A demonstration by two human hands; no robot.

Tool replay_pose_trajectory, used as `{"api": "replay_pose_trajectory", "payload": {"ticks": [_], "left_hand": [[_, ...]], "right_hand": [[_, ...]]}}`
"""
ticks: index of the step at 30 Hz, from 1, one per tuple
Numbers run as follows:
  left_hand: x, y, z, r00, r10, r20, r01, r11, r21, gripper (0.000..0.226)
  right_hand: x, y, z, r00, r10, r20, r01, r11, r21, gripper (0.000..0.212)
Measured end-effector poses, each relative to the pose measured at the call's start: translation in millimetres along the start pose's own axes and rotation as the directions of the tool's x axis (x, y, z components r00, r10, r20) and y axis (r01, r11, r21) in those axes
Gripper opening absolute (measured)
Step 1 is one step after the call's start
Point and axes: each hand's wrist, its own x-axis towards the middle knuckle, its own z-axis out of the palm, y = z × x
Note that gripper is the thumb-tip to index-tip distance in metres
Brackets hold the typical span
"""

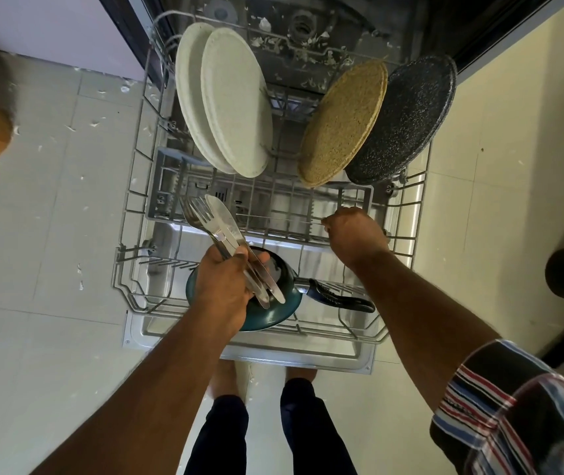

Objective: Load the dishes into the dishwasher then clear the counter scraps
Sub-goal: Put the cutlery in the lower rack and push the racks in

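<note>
Cutlery (218, 231), forks and knives bunched together, is clamped in the left hand (224, 289) above the rack (126, 269); that hand hides much of the teal pan (273, 313) lying there. Right hand (355, 234) reaches over the cutlery basket (167, 186), fingers curled under and unseen; whether it holds anything, I cannot tell.

Both arms extended forward and downward, forearms bare.

The left hand (223, 286) is closed in a fist-like grip, back of the hand uppermost, its fingers and thumb curled round a bundle of cutlery (225, 241). The right hand (355, 234) lies farther forward, wrist bent downward, back of the hand uppermost, fingers curled under and out of sight; whether it holds anything cannot be told. A striped sleeve (513, 406) covers the right upper arm. 2 legs and bare feet appear between the forearms.
</note>
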Motion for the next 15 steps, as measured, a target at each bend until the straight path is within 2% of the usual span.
{"api": "replay_pose_trajectory", "payload": {"ticks": [5, 15], "left_hand": [[0.4, -2.5, -3.4, 1.0, -0.001, 0.01, 0.001, 1.0, 0.002, 0.027], [-5.4, -0.5, -4.1, 1.0, -0.007, 0.005, 0.007, 1.0, 0.015, 0.026]], "right_hand": [[4.8, -9.9, -3.5, 0.999, -0.029, 0.034, 0.033, 0.99, -0.139, 0.028], [-3.8, -4.9, -7.8, 1.0, -0.01, 0.019, 0.012, 0.995, -0.1, 0.03]]}}
